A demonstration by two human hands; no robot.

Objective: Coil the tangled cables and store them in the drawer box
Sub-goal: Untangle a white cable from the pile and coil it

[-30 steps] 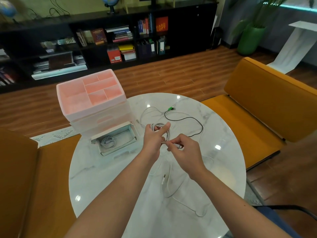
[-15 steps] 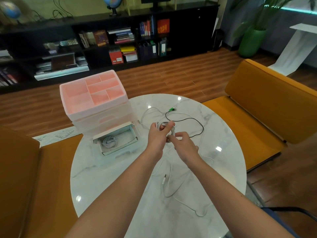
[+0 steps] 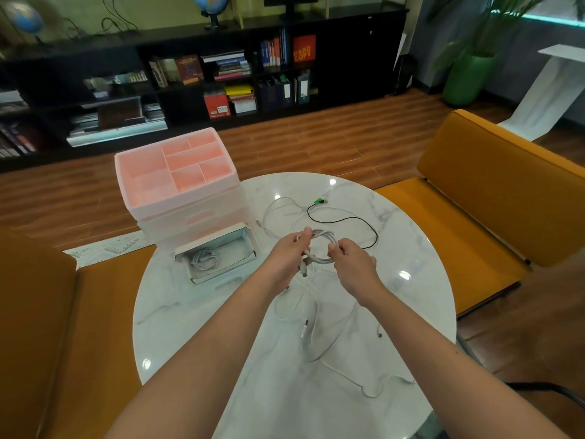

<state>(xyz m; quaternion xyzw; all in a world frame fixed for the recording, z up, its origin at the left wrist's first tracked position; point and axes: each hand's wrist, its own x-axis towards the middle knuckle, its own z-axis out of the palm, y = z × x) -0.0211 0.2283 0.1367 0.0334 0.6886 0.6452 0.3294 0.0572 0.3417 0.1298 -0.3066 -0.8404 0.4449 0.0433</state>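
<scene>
Above the middle of the round marble table (image 3: 411, 299), both hands hold a coiled white cable (image 3: 323, 245). My left hand (image 3: 289, 258) grips the coil's left side, and my right hand (image 3: 353, 264) pinches its right side. The coil's loose plug end hangs below my left hand. More white cables (image 3: 319, 331) lie tangled on the table under my forearms. A black cable (image 3: 348, 220) with a green plug curves behind the hands. The pink-white drawer box (image 3: 177, 185) stands at the table's far left, its bottom drawer (image 3: 243, 245) pulled out with one coiled white cable (image 3: 204, 259) inside.
Orange padded seats (image 3: 493, 198) flank the table on the right and left. A black bookshelf (image 3: 202, 74) with books runs along the far wall beyond a wooden floor. A green plant pot (image 3: 467, 77) stands at the far right.
The hands have drawn a little apart, spreading the coil between them. My left hand now grips the coil's side where before its fingers stood straight inside the loops.
</scene>
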